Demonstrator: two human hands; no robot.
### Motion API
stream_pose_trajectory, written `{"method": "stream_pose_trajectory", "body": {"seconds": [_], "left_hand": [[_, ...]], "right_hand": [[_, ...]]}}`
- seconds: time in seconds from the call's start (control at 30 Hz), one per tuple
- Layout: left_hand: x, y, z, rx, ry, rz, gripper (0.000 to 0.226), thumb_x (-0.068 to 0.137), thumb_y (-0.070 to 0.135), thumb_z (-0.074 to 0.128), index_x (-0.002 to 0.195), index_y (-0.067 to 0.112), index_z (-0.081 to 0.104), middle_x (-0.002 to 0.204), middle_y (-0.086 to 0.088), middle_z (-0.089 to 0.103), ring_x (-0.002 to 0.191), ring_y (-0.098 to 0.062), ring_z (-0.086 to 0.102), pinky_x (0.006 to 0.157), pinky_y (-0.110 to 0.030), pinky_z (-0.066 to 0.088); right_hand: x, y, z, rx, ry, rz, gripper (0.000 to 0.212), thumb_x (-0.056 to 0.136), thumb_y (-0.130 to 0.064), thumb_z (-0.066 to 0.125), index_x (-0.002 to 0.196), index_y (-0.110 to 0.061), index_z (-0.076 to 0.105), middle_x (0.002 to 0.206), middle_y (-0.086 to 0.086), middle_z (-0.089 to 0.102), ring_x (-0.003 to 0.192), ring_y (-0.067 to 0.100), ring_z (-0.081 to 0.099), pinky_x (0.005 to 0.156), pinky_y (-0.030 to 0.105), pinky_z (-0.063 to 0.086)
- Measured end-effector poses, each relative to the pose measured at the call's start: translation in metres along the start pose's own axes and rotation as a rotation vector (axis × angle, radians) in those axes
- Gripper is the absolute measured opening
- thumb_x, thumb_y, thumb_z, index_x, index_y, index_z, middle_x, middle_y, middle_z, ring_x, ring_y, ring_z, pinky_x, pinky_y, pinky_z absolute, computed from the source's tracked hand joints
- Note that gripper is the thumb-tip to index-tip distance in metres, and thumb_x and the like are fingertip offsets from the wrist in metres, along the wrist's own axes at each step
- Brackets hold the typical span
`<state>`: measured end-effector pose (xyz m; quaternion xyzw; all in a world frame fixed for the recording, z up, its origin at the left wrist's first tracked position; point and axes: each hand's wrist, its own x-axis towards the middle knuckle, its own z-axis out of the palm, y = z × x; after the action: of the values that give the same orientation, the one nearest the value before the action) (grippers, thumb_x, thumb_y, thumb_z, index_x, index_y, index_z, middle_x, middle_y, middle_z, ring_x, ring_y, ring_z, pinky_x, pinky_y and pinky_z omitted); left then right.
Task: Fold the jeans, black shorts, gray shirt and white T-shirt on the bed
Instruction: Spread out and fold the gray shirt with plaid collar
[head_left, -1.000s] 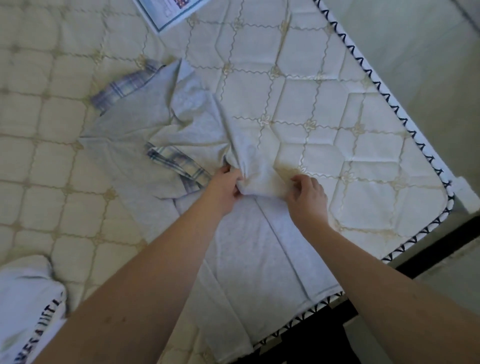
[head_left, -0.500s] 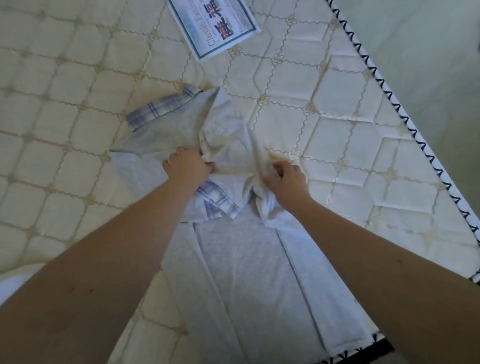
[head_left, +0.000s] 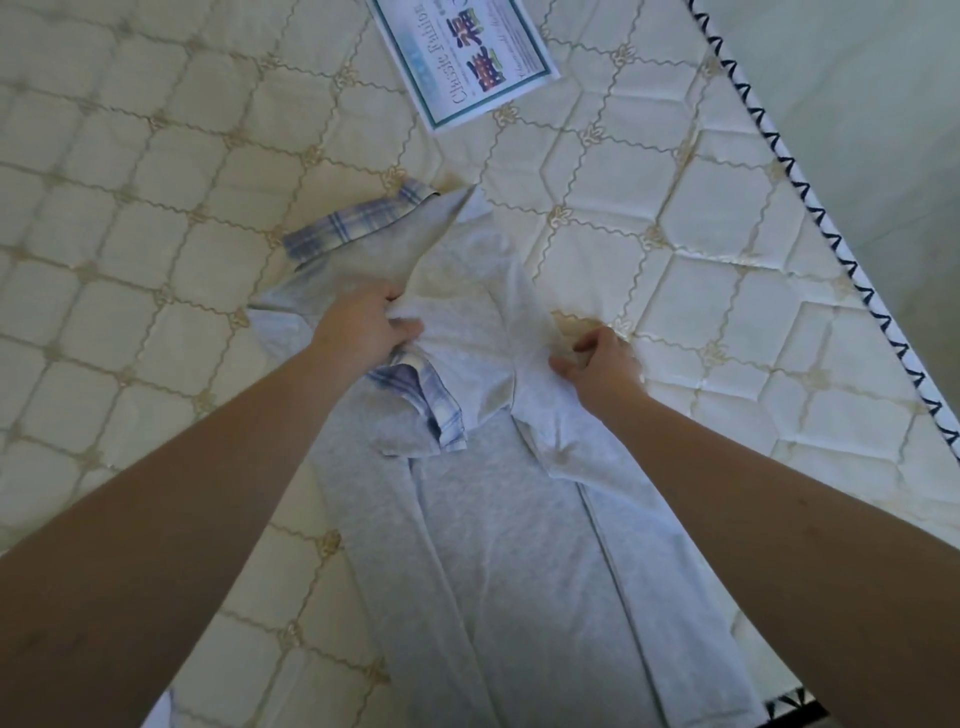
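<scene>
The gray shirt (head_left: 498, 561), with plaid blue cuffs and trim, lies lengthwise on the quilted mattress (head_left: 156, 208), its lower part stretching toward me. Its upper part is bunched and partly doubled over. My left hand (head_left: 363, 327) grips a fold of the shirt's fabric near the middle. My right hand (head_left: 597, 358) pinches the shirt's right-hand edge, fingers curled on the cloth. One plaid cuff (head_left: 358, 223) sticks out at the far end, another (head_left: 431, 400) lies below my left hand. The jeans, black shorts and white T-shirt are out of view.
A printed label (head_left: 467, 52) with blue border and lettering lies on the mattress at the top. The mattress edge with dark zigzag piping (head_left: 810, 197) runs diagonally on the right, with pale floor (head_left: 883, 104) beyond it.
Both hands have carried the bunched upper part of the shirt away from me, up the mattress. The shirt's body now lies more stretched out. The view has shifted up, showing the label.
</scene>
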<state>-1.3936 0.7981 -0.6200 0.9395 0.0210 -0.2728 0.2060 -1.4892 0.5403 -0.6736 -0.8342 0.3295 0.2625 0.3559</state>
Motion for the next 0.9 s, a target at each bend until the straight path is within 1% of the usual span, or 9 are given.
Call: {"method": "stream_pose_trajectory", "body": {"seconds": [0.17,0.3,0.4,0.47,0.57,0.67,0.73,0.8,0.9], "left_hand": [[0.02,0.014,0.014,0.167,0.07,0.001,0.052,0.095,0.05,0.052,0.132,0.014,0.05,0.127,-0.013,0.056,0.114,-0.033,0.054,0.096,-0.047,0.046],[0.05,0.041,0.021,-0.03,0.046,0.02,0.057,0.094,0.045,0.057,0.138,0.01,0.044,0.133,-0.015,0.05,0.119,-0.034,0.05,0.099,-0.046,0.045],[0.077,0.059,0.02,-0.11,0.04,0.011,0.037,0.093,0.044,0.06,0.117,0.017,0.06,0.114,-0.006,0.062,0.097,-0.021,0.059,0.072,-0.03,0.052],[0.094,0.068,0.018,-0.144,0.019,0.035,0.023,0.092,0.041,0.062,0.105,0.022,0.066,0.096,-0.001,0.066,0.085,-0.018,0.062,0.059,-0.021,0.042],[0.115,0.078,0.014,-0.133,-0.045,0.027,0.039,0.091,0.044,0.062,0.117,0.015,0.067,0.108,-0.007,0.07,0.087,-0.018,0.064,0.068,-0.021,0.04],[0.13,0.09,0.011,-0.008,-0.141,0.015,0.059,0.093,0.05,0.056,0.135,0.009,0.055,0.137,-0.013,0.056,0.122,-0.029,0.054,0.093,-0.029,0.042],[0.137,0.097,0.01,-0.016,-0.172,0.01,0.063,0.094,0.048,0.055,0.143,0.009,0.047,0.147,-0.011,0.047,0.133,-0.03,0.045,0.108,-0.035,0.037],[0.144,0.101,0.009,0.01,-0.145,0.023,0.056,0.095,0.045,0.055,0.134,0.005,0.055,0.137,-0.013,0.056,0.129,-0.031,0.049,0.102,-0.032,0.041],[0.15,0.104,0.012,-0.029,-0.07,0.056,0.038,0.093,0.037,0.062,0.099,0.0,0.066,0.084,-0.008,0.062,0.109,-0.034,0.06,0.066,-0.027,0.041]], "right_hand": [[0.004,0.002,-0.005,0.044,-0.035,-0.025,0.023,0.085,-0.045,0.067,0.095,-0.031,0.051,0.109,0.003,0.06,0.104,0.029,0.057,0.093,0.049,0.049],[0.007,0.004,-0.006,-0.003,-0.068,-0.063,0.024,0.087,-0.043,0.066,0.098,-0.029,0.05,0.11,0.004,0.058,0.105,0.029,0.056,0.094,0.048,0.048],[0.014,0.005,-0.009,-0.101,-0.115,-0.096,0.03,0.088,-0.04,0.067,0.103,-0.025,0.045,0.116,0.007,0.053,0.107,0.03,0.053,0.094,0.043,0.045],[0.019,0.006,-0.009,-0.129,-0.138,-0.106,0.031,0.088,-0.037,0.067,0.106,-0.022,0.045,0.117,0.011,0.052,0.108,0.032,0.052,0.094,0.041,0.044],[0.021,0.007,-0.008,-0.144,-0.154,-0.11,0.035,0.09,-0.035,0.065,0.115,-0.017,0.048,0.12,0.014,0.051,0.112,0.034,0.05,0.097,0.041,0.042],[0.023,0.005,-0.009,-0.145,-0.176,-0.098,0.033,0.092,-0.035,0.062,0.116,-0.018,0.047,0.124,0.014,0.048,0.115,0.034,0.048,0.099,0.042,0.042],[0.025,0.004,-0.01,-0.133,-0.194,-0.083,0.029,0.093,-0.035,0.061,0.112,-0.02,0.045,0.125,0.013,0.047,0.114,0.033,0.048,0.099,0.042,0.043],[0.027,0.003,-0.01,-0.125,-0.204,-0.072,0.026,0.094,-0.036,0.059,0.109,-0.022,0.043,0.125,0.013,0.047,0.113,0.032,0.048,0.098,0.042,0.043],[0.03,0.005,-0.007,-0.121,-0.201,-0.067,0.024,0.095,-0.034,0.056,0.112,-0.021,0.045,0.125,0.013,0.046,0.114,0.032,0.047,0.098,0.04,0.042]]}}
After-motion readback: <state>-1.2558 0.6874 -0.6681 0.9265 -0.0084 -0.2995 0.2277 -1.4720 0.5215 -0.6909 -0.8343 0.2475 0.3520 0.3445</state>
